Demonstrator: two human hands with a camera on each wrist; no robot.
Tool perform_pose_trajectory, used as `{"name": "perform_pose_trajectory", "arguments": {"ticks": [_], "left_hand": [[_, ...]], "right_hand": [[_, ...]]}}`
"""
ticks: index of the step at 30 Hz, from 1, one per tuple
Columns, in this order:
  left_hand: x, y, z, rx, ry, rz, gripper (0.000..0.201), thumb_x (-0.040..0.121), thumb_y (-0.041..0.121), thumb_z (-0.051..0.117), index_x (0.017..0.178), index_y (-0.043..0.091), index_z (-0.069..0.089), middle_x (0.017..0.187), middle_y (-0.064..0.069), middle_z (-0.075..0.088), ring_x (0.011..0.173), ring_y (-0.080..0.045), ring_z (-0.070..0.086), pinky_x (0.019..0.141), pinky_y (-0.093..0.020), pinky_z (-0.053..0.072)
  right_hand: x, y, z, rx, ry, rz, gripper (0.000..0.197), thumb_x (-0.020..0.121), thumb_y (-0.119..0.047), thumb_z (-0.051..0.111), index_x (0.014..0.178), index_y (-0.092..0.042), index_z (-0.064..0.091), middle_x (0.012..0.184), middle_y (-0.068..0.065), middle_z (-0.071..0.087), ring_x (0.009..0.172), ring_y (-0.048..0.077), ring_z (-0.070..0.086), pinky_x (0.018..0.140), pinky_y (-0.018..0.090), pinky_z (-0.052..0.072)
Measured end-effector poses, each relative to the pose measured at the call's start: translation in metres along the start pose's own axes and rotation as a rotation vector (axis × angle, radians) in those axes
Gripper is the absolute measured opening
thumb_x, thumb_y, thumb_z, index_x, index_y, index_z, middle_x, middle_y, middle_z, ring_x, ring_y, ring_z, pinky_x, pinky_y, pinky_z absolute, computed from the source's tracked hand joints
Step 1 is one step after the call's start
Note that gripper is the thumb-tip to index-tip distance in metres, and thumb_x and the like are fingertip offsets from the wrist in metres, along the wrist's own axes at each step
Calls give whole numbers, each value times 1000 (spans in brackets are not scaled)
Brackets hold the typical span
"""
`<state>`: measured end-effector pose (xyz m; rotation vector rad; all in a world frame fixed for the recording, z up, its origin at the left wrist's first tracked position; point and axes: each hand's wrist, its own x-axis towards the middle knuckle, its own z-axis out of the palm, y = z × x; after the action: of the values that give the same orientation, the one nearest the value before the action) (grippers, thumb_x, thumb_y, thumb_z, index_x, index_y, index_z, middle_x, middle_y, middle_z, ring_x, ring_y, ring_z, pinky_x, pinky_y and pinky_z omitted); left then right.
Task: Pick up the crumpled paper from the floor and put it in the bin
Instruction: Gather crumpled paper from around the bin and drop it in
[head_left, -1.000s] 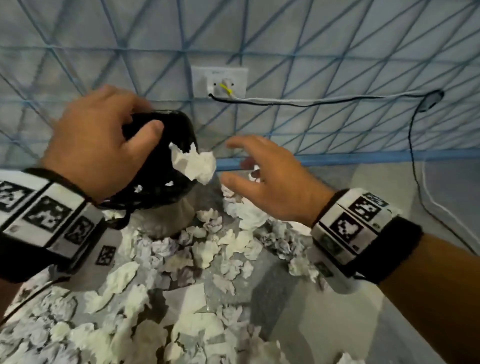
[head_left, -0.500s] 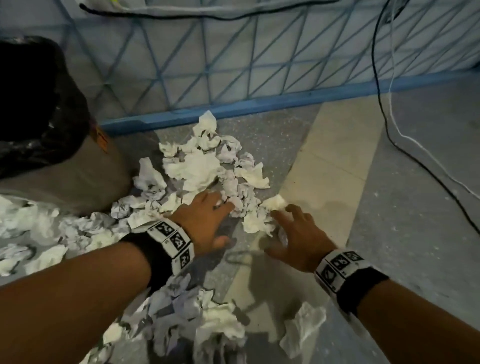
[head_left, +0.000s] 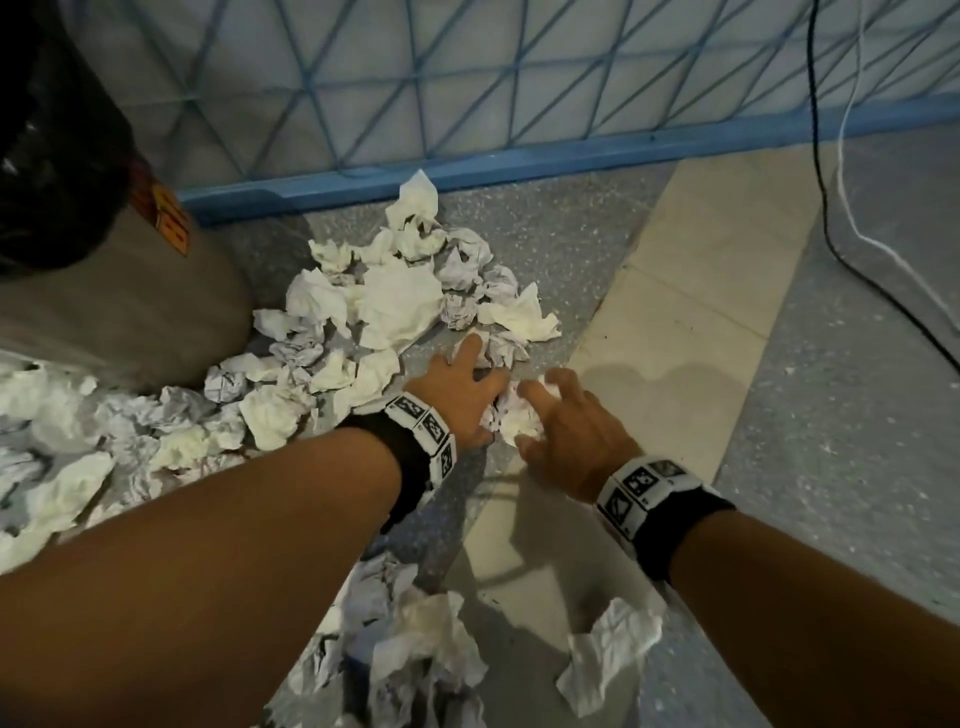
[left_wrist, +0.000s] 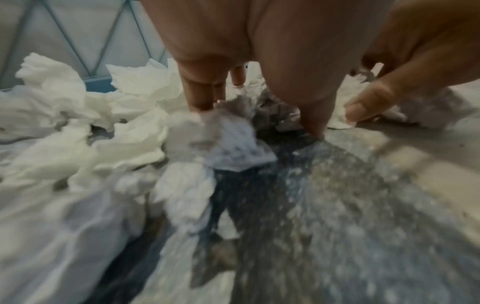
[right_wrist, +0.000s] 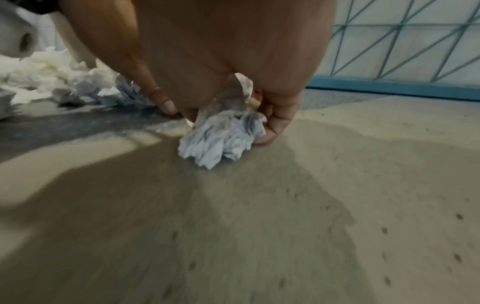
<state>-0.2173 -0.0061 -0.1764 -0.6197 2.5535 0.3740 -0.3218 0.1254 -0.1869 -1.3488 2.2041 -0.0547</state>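
Note:
Crumpled white paper (head_left: 400, 306) lies in a heap on the floor beside the bin (head_left: 130, 312), a grey bin with a black liner (head_left: 52, 130) at the left. My right hand (head_left: 540, 410) is down on the floor, fingers and thumb curled round one paper ball (head_left: 519, 423). The right wrist view shows that ball (right_wrist: 226, 137) gripped in the right hand (right_wrist: 221, 123). My left hand (head_left: 467, 374) is spread just left of it, straight fingers (left_wrist: 202, 100) touching a paper scrap (left_wrist: 228, 144), thumb on the floor.
More crumpled paper (head_left: 415, 639) lies near my forearms, and one piece (head_left: 608, 649) sits at the lower right. A wall with a blue baseboard (head_left: 571, 156) runs behind the heap. Black and white cables (head_left: 852, 234) trail over the floor at the right.
Both hands came down from the bin to the floor. Since half a second ago they have drawn together, and the right hand has closed round a paper ball.

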Motion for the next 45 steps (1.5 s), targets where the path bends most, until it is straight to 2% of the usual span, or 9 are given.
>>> {"name": "perform_pose_trajectory", "arguments": {"ticks": [6, 11, 15, 22, 30, 34, 38, 42, 45], "left_hand": [[-19, -17, 29, -80, -7, 0, 51, 88, 37, 54, 133, 24, 34, 133, -11, 29, 113, -35, 45, 90, -45, 46], [-40, -28, 32, -227, 22, 21, 49, 85, 33, 56, 130, 22, 39, 127, -9, 39, 107, -32, 52, 85, -36, 45], [-78, -49, -4, -270, 84, 74, 49, 85, 27, 58, 130, 24, 40, 119, -5, 40, 99, -29, 53, 78, -24, 36], [-182, -137, -137, -183, 509, 123, 35, 74, 42, 48, 107, 30, 46, 99, 2, 47, 85, -25, 57, 71, -36, 50], [-207, -273, -224, -107, 907, -275, 40, 75, 24, 67, 113, 14, 59, 110, -21, 57, 103, -38, 53, 83, -36, 38], [-202, -305, -201, -193, 820, -437, 47, 75, 28, 67, 118, 15, 54, 118, -22, 53, 106, -39, 53, 87, -38, 41], [-215, -314, -189, -266, 742, -494, 64, 75, 44, 68, 131, 20, 46, 129, -19, 47, 115, -39, 50, 98, -44, 41], [-235, -289, -196, -216, 960, -354, 52, 82, 53, 57, 121, 20, 53, 122, -17, 50, 109, -37, 52, 94, -51, 45], [-237, -238, -201, -276, 1080, -189, 45, 81, 54, 50, 111, 20, 58, 108, -15, 55, 100, -34, 55, 89, -50, 47]], "right_hand": [[-8, -3, 14, 78, 31, -20, 40, 85, -30, 56, 121, -19, 42, 118, 10, 38, 92, 35, 57, 76, 35, 44], [0, -8, 14, 77, -113, -9, 32, 86, -37, 58, 108, -17, 46, 113, 9, 42, 92, 35, 56, 80, 36, 43], [-11, -30, -4, 99, -146, -136, 19, 85, -36, 61, 93, -23, 49, 92, -3, 41, 84, 25, 51, 71, 30, 37], [-15, -129, -109, 140, -47, -496, 27, 78, -24, 68, 80, -36, 44, 79, -11, 49, 71, 5, 47, 62, 24, 37], [44, -299, -201, 275, 354, -649, 20, 72, -16, 71, 87, -21, 60, 71, -11, 53, 69, 4, 44, 60, 15, 32], [82, -351, -189, 157, 329, -584, 51, 72, -33, 71, 118, -19, 53, 110, 4, 57, 103, 20, 53, 84, 21, 37], [77, -353, -183, 35, 242, -530, 85, 69, -52, 69, 140, -25, 30, 136, 9, 42, 122, 25, 46, 103, 38, 39], [35, -303, -201, 112, 481, -596, 50, 79, -35, 68, 123, -18, 53, 120, 3, 55, 90, 5, 47, 84, 18, 39], [0, -239, -196, 163, 476, -508, 34, 81, -29, 68, 112, -18, 59, 107, -3, 58, 81, 5, 51, 70, 10, 39]]}}
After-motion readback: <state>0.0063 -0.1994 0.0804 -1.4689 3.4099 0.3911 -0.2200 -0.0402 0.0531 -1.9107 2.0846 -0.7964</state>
